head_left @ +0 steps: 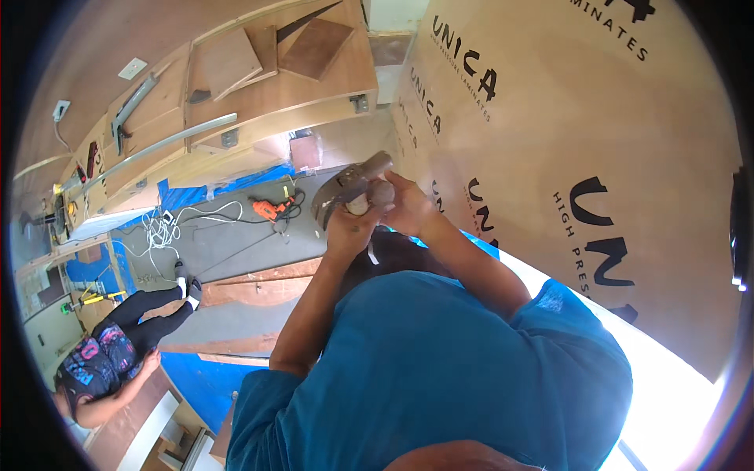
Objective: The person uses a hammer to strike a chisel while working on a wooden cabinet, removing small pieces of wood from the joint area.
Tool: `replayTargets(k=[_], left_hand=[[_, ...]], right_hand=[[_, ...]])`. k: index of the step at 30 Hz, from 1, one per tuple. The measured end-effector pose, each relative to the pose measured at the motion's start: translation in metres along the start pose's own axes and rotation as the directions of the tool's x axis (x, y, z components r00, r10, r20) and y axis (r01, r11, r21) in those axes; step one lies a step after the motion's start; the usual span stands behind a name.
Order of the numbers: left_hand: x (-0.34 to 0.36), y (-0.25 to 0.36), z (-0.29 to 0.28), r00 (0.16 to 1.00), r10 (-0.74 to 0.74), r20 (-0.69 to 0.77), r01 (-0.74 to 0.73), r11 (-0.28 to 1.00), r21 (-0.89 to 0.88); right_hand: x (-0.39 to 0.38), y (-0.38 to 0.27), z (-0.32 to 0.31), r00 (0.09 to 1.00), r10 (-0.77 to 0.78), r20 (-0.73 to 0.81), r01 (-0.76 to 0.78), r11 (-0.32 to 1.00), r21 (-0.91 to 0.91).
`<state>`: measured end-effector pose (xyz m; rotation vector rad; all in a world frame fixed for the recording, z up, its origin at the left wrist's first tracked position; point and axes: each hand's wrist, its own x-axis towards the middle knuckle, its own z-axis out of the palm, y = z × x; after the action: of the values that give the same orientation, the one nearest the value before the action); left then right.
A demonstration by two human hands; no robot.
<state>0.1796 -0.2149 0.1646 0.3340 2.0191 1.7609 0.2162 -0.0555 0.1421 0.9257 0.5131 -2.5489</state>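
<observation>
Both hands (377, 212) close their grip around a claw hammer (349, 188).

hammer (349, 188) handle hidden in hands, co-worker (118, 353) cut off

Teal short-sleeved shirt (440, 369), bare forearms, dark trousers.

Grey hammer (349, 188), tan board (565, 149) with black print, teal shirt (440, 377).
</observation>
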Motion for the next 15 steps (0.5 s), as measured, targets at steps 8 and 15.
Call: replayTargets(k=[8,15], left_hand=[[0.002,0.029,-0.016,0.998,0.011,0.067,-0.005,0.995,-0.096],[0.084,0.027,-0.146,0.991,0.047,-0.125,0.03,0.831,0.555]], right_hand=[[0.017,0.0,-0.028,0.993,-0.085,0.081,0.07,0.983,0.169],[0.013,-0.008,-0.039,0.954,-0.226,-0.195,0.231,0.973,0.002]])
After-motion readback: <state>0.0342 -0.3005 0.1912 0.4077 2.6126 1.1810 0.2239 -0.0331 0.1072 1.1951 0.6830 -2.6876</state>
